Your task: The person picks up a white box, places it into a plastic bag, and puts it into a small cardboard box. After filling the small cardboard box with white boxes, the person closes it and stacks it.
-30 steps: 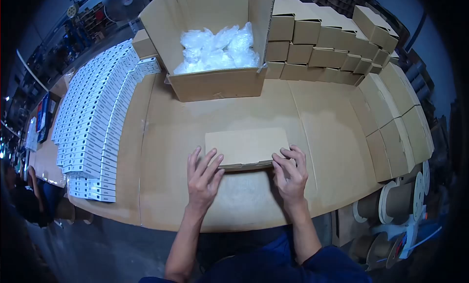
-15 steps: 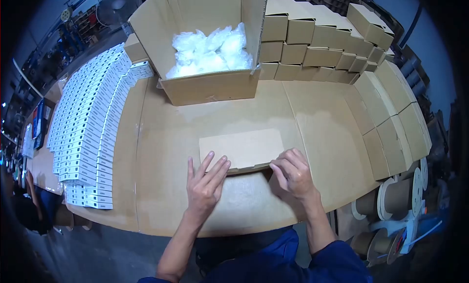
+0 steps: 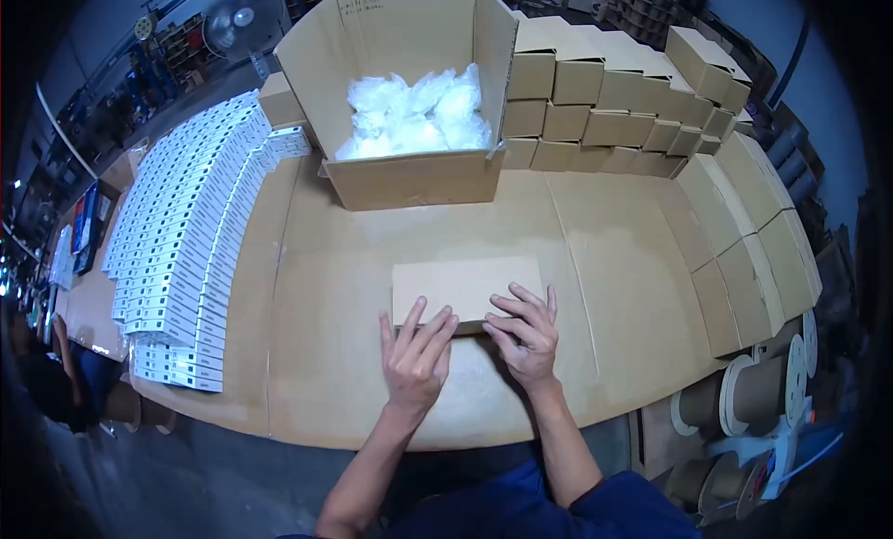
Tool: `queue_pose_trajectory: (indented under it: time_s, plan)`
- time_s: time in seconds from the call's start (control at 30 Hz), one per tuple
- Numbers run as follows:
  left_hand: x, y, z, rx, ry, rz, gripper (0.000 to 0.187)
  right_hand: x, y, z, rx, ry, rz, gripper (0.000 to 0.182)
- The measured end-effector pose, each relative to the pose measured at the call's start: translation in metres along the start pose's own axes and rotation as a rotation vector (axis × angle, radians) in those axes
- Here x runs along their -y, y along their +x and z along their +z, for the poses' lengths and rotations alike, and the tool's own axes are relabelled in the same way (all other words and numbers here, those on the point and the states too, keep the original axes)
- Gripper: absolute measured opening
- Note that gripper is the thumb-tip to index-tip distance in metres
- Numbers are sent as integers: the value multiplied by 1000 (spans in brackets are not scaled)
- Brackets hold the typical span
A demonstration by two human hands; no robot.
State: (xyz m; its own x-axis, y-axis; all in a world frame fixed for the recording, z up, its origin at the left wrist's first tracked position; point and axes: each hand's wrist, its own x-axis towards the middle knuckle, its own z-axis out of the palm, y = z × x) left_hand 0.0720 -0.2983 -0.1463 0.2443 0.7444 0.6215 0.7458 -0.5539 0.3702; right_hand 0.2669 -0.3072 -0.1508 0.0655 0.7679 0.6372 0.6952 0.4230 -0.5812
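Observation:
A small brown cardboard box [image 3: 460, 279] lies with its lid down in the middle of the work surface, its front edge toward me. My left hand [image 3: 419, 358] rests at the left part of that front edge, fingers stretched out and fingertips on the lid. At the right part is my right hand [image 3: 526, 339], its bent fingers apart over the lid's front edge and its thumb at the box's front side. Both hands touch the box. My fingers cover part of the front edge.
A large open carton [image 3: 419, 181] with clear plastic-wrapped bundles [image 3: 414, 116] stands behind the box. Stacked white boxes [image 3: 191, 232] line the left side. Brown boxes [image 3: 614, 83] are piled at the back right, with more along the right edge. Spools [image 3: 753, 385] stand beyond the right edge.
My right hand has moved left from the box's front right corner, and its pinch has loosened. The hands are closer together. The lid's front edge sits lower. The view has shifted slightly.

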Motion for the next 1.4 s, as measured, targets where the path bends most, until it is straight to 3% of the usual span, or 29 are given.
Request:
queue_pose_trajectory:
  time_s: [0.27,0.5,0.8,0.93,1.0,1.1,1.2,1.3,1.37,1.4]
  plan:
    - [-18,-2,6,-151,-105,-249,11,16,-6,4,-1,25,163,6]
    - [-26,2,14,-139,-365,-418,10,22,-4,10,-8,68,223,12]
    - [-26,4,21,-151,-346,-430,12,22,-3,14,-5,-28,211,14]
    - [-22,6,15,-251,-550,-551,28,17,-2,10,-75,22,165,38]
    - [-6,12,8,-173,-420,-383,39,5,6,-4,-46,-35,146,59]
    - [11,12,17,-150,-390,-291,50,-22,23,-9,36,249,250,65]
    - [18,17,29,-135,-510,-344,40,-40,30,-3,39,125,148,66]
    - [28,14,32,-151,-356,-242,54,-49,27,2,-52,223,167,66]
    - [26,17,44,-275,-607,-373,74,-52,21,1,-47,300,244,75]
    - [30,15,53,-192,-819,-461,78,-47,23,-3,-67,359,307,86]
